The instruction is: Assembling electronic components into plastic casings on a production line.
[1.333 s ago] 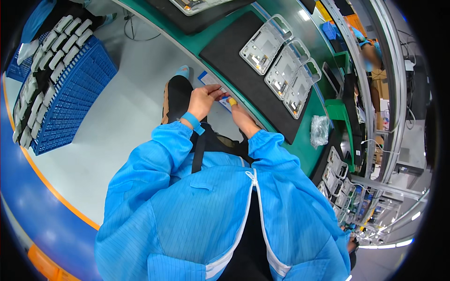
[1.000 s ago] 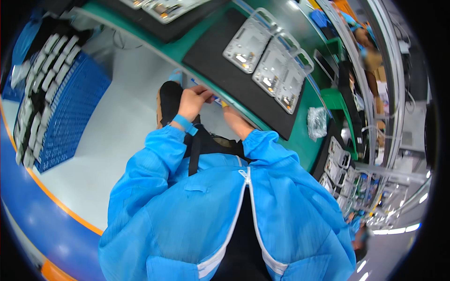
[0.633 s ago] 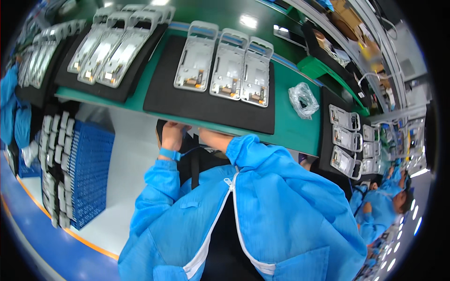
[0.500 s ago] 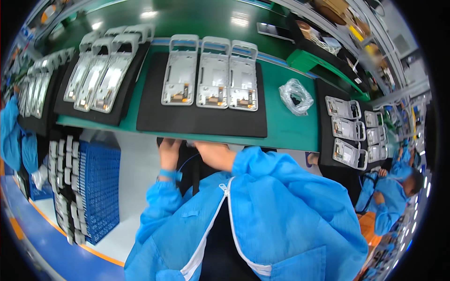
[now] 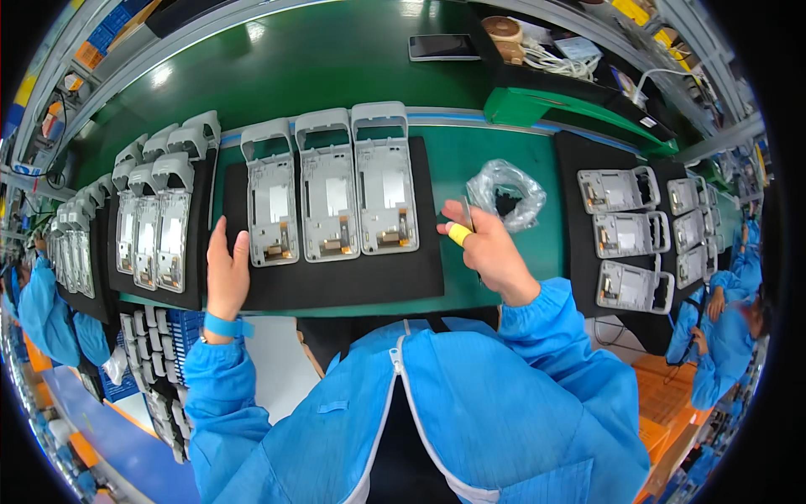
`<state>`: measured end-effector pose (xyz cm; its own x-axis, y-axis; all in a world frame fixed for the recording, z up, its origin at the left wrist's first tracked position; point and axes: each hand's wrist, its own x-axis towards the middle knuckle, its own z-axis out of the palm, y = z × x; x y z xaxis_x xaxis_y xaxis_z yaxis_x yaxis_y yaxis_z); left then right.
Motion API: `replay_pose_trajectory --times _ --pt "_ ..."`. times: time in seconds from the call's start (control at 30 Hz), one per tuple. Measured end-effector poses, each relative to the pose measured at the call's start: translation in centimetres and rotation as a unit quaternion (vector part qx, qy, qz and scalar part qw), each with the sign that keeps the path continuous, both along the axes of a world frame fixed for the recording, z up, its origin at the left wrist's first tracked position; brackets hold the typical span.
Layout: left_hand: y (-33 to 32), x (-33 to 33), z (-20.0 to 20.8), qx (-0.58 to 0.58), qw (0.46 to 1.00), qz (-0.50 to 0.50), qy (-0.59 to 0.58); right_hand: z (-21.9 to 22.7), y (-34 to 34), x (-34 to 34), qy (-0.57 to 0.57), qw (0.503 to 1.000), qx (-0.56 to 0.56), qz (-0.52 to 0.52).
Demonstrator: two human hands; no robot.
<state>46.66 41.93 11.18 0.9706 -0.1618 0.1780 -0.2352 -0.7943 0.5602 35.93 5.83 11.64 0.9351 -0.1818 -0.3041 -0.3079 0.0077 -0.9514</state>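
A green counter (image 5: 449,168) curves across the frame, shiny in its upper part, with a blue strip (image 5: 437,118) running along it. At centre lies a black mat (image 5: 336,287) bearing three grey housings (image 5: 323,193) side by side, their handle ends past its upper edge. A left mat (image 5: 196,270) carries more housings, and a right mat (image 5: 578,252) three, handles facing right. A clear bag (image 5: 484,183) sits right of centre; a dark phone (image 5: 443,48) lies at upper centre.

Blue jacket (image 5: 327,437), white zip (image 5: 395,359), blue left wristband (image 5: 225,326), yellow finger cover (image 5: 459,234) on right hand (image 5: 495,254)
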Motion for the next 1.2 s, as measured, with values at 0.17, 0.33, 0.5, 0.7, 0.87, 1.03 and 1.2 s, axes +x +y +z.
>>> replay_pose_trajectory --times 0.17,0.33,0.5,0.7,0.87,1.03,1.2 --pt "-1.3 0.9 -1.8 -0.011 0.993 0.113 0.024 -0.2 -0.2 2.4 0.043 0.997 0.056 -0.029" --pt "-1.3 0.7 -2.3 -0.112 0.982 0.14 0.058 -1.0 -0.5 3.2 0.045 0.995 -0.09 0.017" --pt "-2.1 1.0 -1.8 -0.158 0.975 0.127 0.087 0.5 0.5 2.7 0.057 0.986 -0.156 0.005" --pt "-1.8 1.9 -0.2 -0.145 0.973 0.11 0.144 1.6 1.4 3.1 0.102 0.978 -0.184 -0.008" --pt "-1.1 3.1 1.7 -0.082 0.98 0.036 0.18 2.0 1.7 3.0 0.112 0.972 -0.208 -0.002" --pt "-0.9 3.7 1.4 -0.058 0.979 -0.02 0.196 1.3 0.7 1.6 0.124 0.982 -0.126 -0.068" --pt "-0.3 4.0 -1.2 -0.204 0.961 0.074 0.17 0.0 0.1 2.6 0.055 0.964 -0.259 -0.035"
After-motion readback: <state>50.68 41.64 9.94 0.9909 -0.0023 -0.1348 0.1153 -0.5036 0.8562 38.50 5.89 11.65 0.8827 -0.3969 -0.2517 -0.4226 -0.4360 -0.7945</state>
